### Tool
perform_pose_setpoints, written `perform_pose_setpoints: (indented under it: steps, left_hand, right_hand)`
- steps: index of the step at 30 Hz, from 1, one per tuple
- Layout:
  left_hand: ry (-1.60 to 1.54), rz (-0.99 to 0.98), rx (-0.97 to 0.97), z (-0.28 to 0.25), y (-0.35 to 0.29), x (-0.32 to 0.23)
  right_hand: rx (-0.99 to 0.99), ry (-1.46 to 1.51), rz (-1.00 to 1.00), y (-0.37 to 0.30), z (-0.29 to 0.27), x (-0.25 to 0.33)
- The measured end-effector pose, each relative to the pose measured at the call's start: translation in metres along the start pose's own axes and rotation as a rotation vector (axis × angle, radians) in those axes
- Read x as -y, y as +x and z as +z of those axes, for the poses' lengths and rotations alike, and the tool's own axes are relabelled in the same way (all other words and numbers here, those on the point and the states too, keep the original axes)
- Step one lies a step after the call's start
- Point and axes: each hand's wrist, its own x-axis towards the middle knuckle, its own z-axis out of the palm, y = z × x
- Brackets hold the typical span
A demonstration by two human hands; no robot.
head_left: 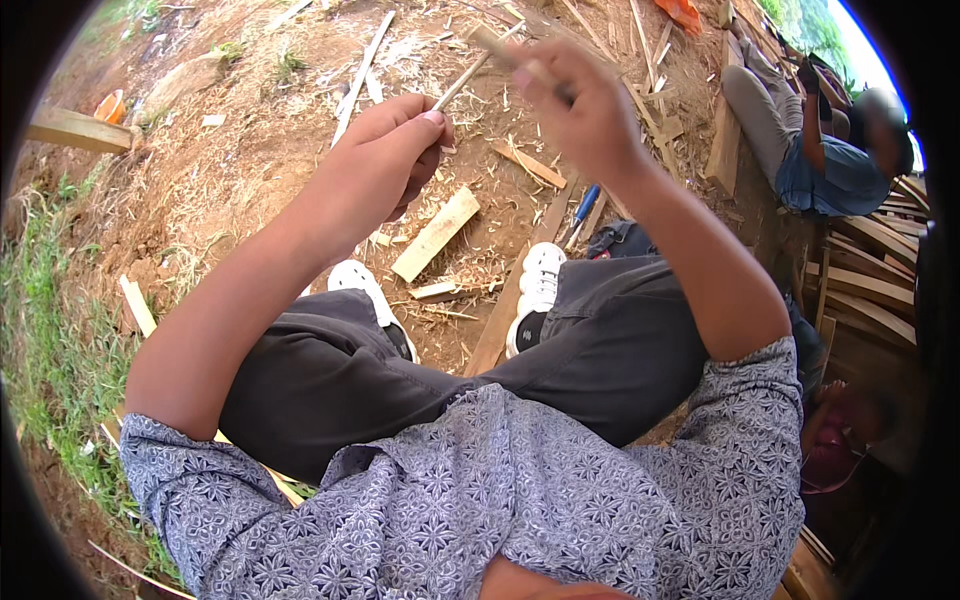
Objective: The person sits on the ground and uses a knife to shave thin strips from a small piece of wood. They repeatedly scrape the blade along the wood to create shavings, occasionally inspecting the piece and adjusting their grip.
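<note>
My left hand [393,150] is closed, with its thumb and fingers pinching a thin pale wooden stick [468,76]. From that grip the stick slants up and away to the right. Beside its far part, my right hand [580,100] is raised and partly smeared by motion. Its fingers are wrapped round a short tan, wooden-looking piece [492,42], too blurred for me to tell its exact kind. Whether this piece touches the stick, I cannot tell.
Between my white shoes lies a flat wood offcut [437,234] among shavings on bare earth. A blue-handled tool [587,203] is near my right foot. Another person [835,165] sits at the far right, by stacked wood strips [870,285]. A wooden beam [80,130] juts in from the left.
</note>
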Motion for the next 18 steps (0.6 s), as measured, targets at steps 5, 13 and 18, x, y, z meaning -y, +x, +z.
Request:
perform_pose_setpoints:
  steps: [5,13,18]
  left_hand:
    - [-0.067,0.008,-0.005,-0.001,-0.003,-0.001]
    - [-0.218,-0.046,-0.002,-0.002,-0.009,-0.003]
    - [-0.399,-0.086,-0.023,-0.009,-0.018,-0.005]
  right_hand:
    - [-0.023,0.07,0.041,0.011,0.0,0.003]
    - [-0.04,0.005,0.068,0.017,0.012,-0.002]
    - [-0.003,0.073,-0.047,0.008,0.034,0.036]
